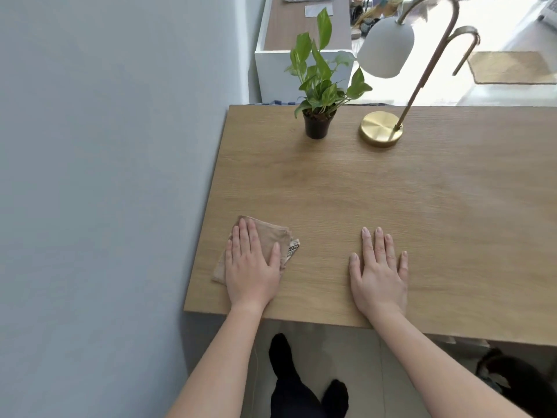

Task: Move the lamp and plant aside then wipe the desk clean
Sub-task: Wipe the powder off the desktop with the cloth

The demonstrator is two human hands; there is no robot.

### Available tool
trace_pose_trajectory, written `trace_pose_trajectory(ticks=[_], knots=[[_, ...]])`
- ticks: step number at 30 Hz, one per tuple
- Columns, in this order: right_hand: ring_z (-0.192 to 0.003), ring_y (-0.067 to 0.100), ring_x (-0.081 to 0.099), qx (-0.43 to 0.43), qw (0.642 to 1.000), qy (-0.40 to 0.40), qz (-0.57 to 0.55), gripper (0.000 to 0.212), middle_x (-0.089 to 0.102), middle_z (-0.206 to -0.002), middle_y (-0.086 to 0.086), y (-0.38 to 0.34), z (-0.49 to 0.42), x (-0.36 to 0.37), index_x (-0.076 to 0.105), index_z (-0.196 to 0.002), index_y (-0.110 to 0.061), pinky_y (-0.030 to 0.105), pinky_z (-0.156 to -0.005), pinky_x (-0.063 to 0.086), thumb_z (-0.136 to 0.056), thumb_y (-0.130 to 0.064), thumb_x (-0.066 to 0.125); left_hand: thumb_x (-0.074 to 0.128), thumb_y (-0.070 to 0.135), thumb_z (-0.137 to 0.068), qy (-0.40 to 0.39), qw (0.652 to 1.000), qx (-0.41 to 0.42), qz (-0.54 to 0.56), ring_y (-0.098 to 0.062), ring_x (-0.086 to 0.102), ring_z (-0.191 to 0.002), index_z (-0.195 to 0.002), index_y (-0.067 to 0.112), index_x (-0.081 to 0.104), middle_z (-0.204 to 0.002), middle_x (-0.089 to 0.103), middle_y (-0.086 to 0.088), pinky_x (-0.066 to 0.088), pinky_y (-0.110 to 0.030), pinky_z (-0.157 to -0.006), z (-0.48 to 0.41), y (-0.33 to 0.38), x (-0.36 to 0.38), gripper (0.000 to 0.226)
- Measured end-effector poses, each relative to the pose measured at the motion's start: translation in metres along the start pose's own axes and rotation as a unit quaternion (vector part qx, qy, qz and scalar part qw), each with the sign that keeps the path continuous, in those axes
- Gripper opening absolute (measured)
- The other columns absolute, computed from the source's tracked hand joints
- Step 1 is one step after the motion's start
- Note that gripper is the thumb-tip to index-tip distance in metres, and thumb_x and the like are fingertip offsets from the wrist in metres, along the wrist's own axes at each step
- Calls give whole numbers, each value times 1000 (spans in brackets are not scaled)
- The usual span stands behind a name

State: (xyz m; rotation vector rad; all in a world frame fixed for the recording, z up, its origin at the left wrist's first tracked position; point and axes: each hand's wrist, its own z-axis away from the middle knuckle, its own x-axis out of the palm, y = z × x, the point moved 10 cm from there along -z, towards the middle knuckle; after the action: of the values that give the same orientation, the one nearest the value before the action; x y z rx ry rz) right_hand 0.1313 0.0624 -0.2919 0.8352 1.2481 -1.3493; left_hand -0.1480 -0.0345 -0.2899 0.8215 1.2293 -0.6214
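Hands: the left hand [252,263] lies flat, fingers spread wide, pressing on a folded beige cloth [272,236]; the right hand [379,268] lies flat and open on the bare wood and holds nothing.
Cloth: it sits near the left front corner of the table [422,206], close to the left edge.
Plant: the small plant [316,116] in a black pot stands at the far edge, upright.
Lamp: the lamp [381,128], with a round brass base and a white shade, stands just to the right of the plant, apart from it.
Step in hand: probably the wiping, because the middle of the table is free.
Good way: keep the palm flat on the cloth, push in long overlapping strokes from the front toward the back, and steady the body with the right hand.
Care: slow down near the pot and the brass base, because a quick stroke can tip the plant over.
Left edge: keep the cloth from sliding off the side by the wall.
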Motion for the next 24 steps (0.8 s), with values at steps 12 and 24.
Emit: trace_pose_trajectory(ticks=[12, 24], knots=[[-162, 3, -3, -109, 994, -13, 9, 54, 6, -175, -20, 24, -27, -20, 6, -164, -57, 43, -133, -2, -111, -54, 20, 18, 63, -109, 19, 995, -92, -32, -25, 7, -166, -170, 6, 3, -179, 4, -13, 6, -43, -135, 6, -64, -11, 85], [-162, 3, -6, -62, 998, 0, 13, 58, 5, -175, -21, 30, -39, -20, 3, -163, -58, 45, -133, -3, -107, -56, 19, 20, 60, -107, 15, 995, -97, 2, -29, 3, -166, -169, 2, 1, -179, 2, -16, 2, -45, -134, -179, 41, -10, 87]])
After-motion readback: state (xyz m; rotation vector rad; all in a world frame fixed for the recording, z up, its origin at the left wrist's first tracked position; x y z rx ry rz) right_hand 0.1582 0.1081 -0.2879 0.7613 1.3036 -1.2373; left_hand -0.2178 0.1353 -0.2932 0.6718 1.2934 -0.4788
